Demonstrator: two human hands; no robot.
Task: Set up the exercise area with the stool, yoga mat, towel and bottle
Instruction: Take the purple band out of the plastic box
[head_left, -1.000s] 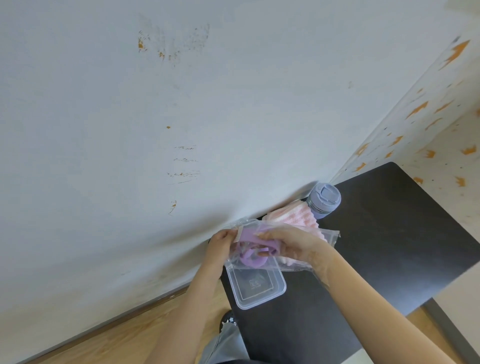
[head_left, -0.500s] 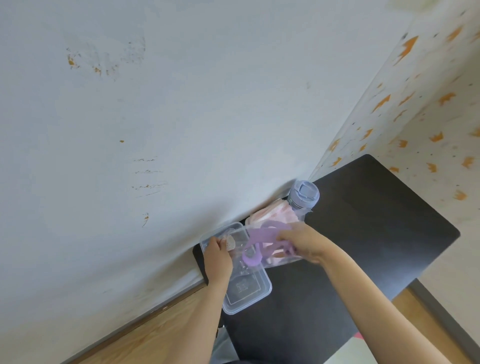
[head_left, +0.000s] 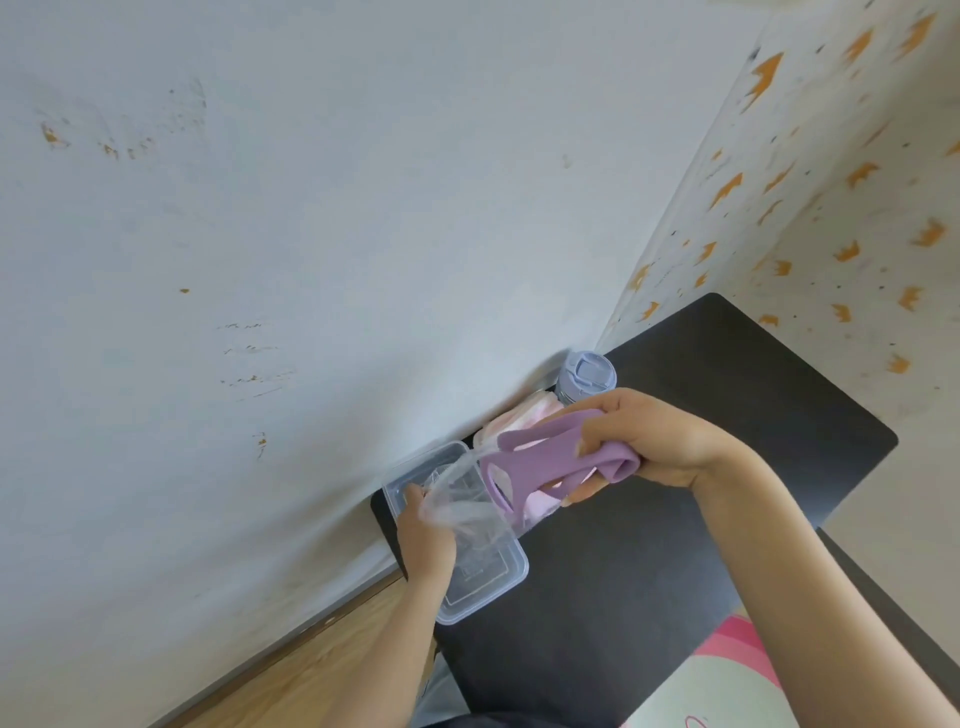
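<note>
My right hand grips a purple stretchy band, drawn out of a clear plastic bag. My left hand pinches that bag over a clear plastic box. Both are above a black stool top that stands against the wall. A pink-and-white folded towel lies at the stool's back edge, partly hidden by the band. Beside it stands a bottle with a lilac lid. A pink and pale mat shows at the bottom right.
A pale wall with orange marks fills the left and top. A wall covering with orange crown prints is at the right. Wooden floor runs along the wall's foot at the bottom left.
The purple band has come out of the clear bag as my right hand pulled it to the right. My left hand kept hold of the bag over the box.
</note>
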